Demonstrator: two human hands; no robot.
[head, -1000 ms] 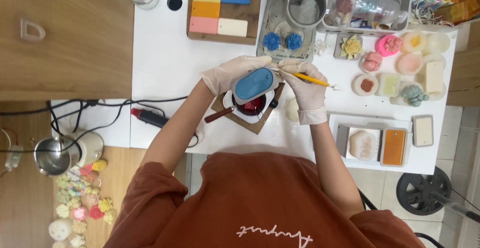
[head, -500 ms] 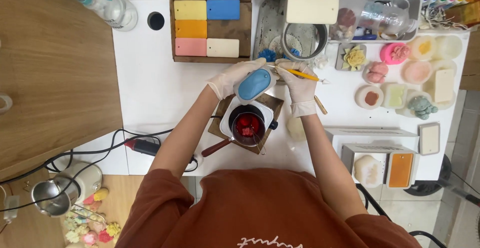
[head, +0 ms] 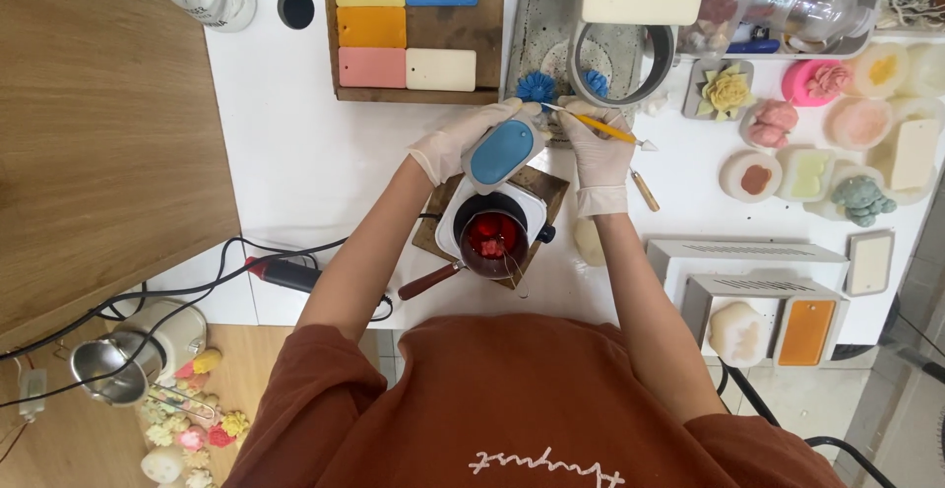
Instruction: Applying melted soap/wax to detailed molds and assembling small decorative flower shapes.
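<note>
white worktop (head: pixel 315 173). blue oval mould (head: pixel 502 150), white-rimmed, sits in the gloved left hand (head: pixel 463 143) grip above a small pot (head: pixel 490 242) of red wax; its long axis tilts up-right. gloved right hand (head: pixel 600 153) grip pinches a yellow tool (head: pixel 602 129), tip at the mould. colour-block tray (head: pixel 409 25) behind.

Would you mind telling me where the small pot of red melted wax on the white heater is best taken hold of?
Grip the small pot by its wooden handle, coming from the lower left, the person's side. The handle sticks out past the white heater and lies clear of the hands. The left hand is busy with the blue mould; the right hand holds a yellow tool.
</note>
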